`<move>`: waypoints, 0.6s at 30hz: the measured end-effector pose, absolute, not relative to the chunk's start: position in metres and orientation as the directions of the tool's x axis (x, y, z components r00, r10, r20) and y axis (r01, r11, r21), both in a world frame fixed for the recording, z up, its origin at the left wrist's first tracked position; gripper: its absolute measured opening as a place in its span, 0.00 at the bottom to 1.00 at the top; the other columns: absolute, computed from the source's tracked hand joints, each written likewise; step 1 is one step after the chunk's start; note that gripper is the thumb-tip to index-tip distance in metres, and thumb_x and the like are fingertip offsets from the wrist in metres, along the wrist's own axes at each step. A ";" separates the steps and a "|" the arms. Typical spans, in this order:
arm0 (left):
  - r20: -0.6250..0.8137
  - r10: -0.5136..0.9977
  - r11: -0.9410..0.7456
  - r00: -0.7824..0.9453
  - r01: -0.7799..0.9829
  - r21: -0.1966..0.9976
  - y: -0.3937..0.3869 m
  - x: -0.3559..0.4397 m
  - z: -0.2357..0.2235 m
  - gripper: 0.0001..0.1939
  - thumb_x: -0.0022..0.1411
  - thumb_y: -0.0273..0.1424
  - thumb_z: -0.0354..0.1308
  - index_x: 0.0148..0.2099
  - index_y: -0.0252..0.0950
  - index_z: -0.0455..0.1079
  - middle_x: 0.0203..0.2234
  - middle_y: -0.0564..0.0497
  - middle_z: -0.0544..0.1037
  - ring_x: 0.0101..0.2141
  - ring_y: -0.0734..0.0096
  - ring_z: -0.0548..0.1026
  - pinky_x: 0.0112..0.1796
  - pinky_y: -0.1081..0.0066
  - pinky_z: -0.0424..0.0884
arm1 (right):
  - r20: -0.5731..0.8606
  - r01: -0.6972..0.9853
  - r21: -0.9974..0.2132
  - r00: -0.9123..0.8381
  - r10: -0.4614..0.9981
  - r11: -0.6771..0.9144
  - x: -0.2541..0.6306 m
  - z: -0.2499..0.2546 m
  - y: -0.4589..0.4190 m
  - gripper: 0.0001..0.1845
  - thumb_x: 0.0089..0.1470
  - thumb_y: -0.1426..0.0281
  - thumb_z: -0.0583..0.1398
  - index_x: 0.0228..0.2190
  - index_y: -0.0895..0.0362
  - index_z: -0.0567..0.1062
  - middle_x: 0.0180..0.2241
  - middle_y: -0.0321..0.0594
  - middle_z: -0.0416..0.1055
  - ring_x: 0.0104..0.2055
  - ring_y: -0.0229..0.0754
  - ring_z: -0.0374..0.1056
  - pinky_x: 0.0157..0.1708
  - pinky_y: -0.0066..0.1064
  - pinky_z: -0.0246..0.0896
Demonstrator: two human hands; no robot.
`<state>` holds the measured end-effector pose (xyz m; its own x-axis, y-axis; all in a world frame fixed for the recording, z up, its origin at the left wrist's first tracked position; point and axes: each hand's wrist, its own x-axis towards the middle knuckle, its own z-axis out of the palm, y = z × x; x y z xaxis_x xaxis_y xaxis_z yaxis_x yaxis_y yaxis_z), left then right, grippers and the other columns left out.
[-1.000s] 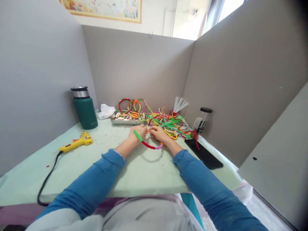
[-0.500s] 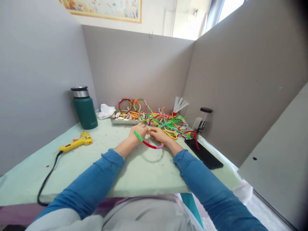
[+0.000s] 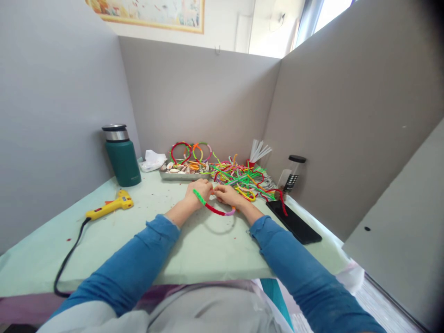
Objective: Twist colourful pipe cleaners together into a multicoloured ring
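A ring wound with pipe cleaner (image 3: 215,210) in green, red, lilac and orange bands hangs toward me from between my hands, over the table. My left hand (image 3: 199,190) is closed on its far side, fingers pinched together. Close beside it, my right hand (image 3: 227,194) pinches at the same stretch, fingertips nearly touching the left ones. What exactly lies between the fingertips is too small to make out. Beyond my hands a metal tray (image 3: 183,176) holds shells, with finished-looking coloured rings (image 3: 181,143) propped on it.
Loose pipe cleaners (image 3: 239,173) pile up at the back right, near white glue sticks (image 3: 258,151). A yellow glue gun (image 3: 111,206) and a green bottle (image 3: 122,159) stand left. At right are a black phone (image 3: 294,223) and a clear jar (image 3: 292,173). Grey partitions (image 3: 201,92) enclose the table.
Almost nothing differs. My fingers shift very slightly at the far side of the ring, which stays in the same place.
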<state>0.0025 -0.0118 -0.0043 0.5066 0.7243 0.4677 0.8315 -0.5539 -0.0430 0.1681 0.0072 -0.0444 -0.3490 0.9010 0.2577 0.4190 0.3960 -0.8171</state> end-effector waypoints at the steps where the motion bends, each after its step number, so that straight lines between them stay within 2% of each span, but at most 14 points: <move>1: 0.478 0.719 -0.556 0.505 0.830 -0.041 -0.011 0.002 -0.005 0.15 0.59 0.37 0.45 0.34 0.36 0.72 0.32 0.46 0.72 0.36 0.66 0.67 0.33 0.72 0.60 | 0.258 0.417 -0.818 -0.349 0.901 0.396 0.168 -0.043 0.006 0.13 0.49 0.62 0.53 0.30 0.59 0.69 0.15 0.29 0.58 0.16 0.29 0.50 0.16 0.21 0.44; 14: 0.479 0.649 -0.658 0.591 0.752 -0.036 0.003 -0.002 -0.009 0.16 0.57 0.39 0.48 0.33 0.38 0.75 0.29 0.47 0.72 0.35 0.66 0.66 0.34 0.70 0.59 | 0.218 0.404 -0.844 -0.342 0.914 0.353 0.169 -0.042 0.003 0.15 0.48 0.59 0.54 0.26 0.60 0.68 0.16 0.30 0.60 0.15 0.28 0.49 0.15 0.21 0.42; 18: 0.483 0.668 -0.682 0.566 0.726 0.092 0.008 -0.003 -0.010 0.16 0.57 0.38 0.49 0.32 0.36 0.75 0.28 0.48 0.72 0.32 0.70 0.67 0.33 0.73 0.59 | 0.198 0.368 -0.868 -0.357 0.913 0.333 0.171 -0.039 0.001 0.16 0.48 0.58 0.55 0.25 0.60 0.67 0.16 0.30 0.59 0.15 0.27 0.48 0.15 0.22 0.41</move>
